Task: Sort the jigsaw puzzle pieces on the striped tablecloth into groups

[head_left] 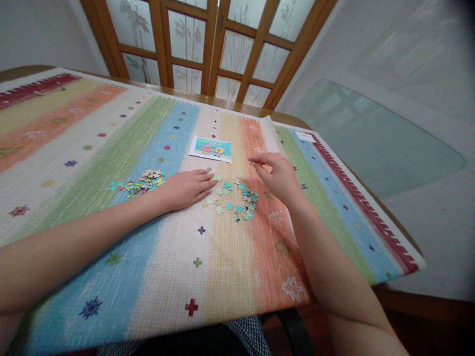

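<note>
My left hand point(189, 189) lies flat on the striped tablecloth, palm down with its fingers stretched out. Its fingertips reach the edge of a loose spread of small teal and green jigsaw puzzle pieces point(238, 209). Left of that hand, partly behind the wrist, is a denser heap of puzzle pieces point(143, 183) in mixed colours. My right hand point(273, 174) is raised a little to the right of the spread, thumb and index finger pinched together. Whatever small thing may sit between those fingertips is too small to make out. Beyond both hands lies a picture card point(211, 149) with cartoon figures.
The tablecloth point(166, 277) covers a wooden table and has a raised fold toward the right. A small white paper point(305, 136) lies near the far right edge. Behind the table stand wooden glass-paned doors point(200, 44); a chair arm point(295, 331) shows below the near edge.
</note>
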`<state>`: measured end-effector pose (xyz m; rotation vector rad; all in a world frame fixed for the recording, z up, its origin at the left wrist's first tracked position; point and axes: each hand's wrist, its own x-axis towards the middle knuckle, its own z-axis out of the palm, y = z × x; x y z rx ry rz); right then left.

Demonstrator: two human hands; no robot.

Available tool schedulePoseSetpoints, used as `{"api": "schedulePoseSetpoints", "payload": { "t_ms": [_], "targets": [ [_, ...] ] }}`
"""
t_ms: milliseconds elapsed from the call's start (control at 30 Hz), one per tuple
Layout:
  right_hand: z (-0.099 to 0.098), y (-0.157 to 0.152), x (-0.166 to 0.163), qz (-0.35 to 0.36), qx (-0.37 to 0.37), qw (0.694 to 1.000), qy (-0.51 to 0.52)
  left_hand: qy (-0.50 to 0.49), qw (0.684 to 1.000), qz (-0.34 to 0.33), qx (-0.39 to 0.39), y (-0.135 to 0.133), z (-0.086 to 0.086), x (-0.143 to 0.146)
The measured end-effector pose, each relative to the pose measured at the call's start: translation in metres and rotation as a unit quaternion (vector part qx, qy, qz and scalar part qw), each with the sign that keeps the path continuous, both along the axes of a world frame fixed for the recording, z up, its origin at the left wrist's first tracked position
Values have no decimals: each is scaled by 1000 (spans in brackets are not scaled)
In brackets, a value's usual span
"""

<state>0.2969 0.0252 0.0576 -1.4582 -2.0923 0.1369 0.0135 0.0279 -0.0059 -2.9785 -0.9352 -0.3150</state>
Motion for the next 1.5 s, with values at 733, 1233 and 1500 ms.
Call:
{"api": "schedulePoseSetpoints", "payload": {
  "t_ms": [733, 1233, 1500],
  "targets": [
    [20, -22, 22, 74, -315, 932, -164, -6, 1000, 18, 24, 2, 0, -3],
    [16, -26, 18, 79, -369, 906, -190, -57, 998, 16, -27, 3, 0, -5],
    [22, -31, 3, 65, -364, 890, -265, -65, 997, 14, -27, 4, -1, -5]
  ]
}}
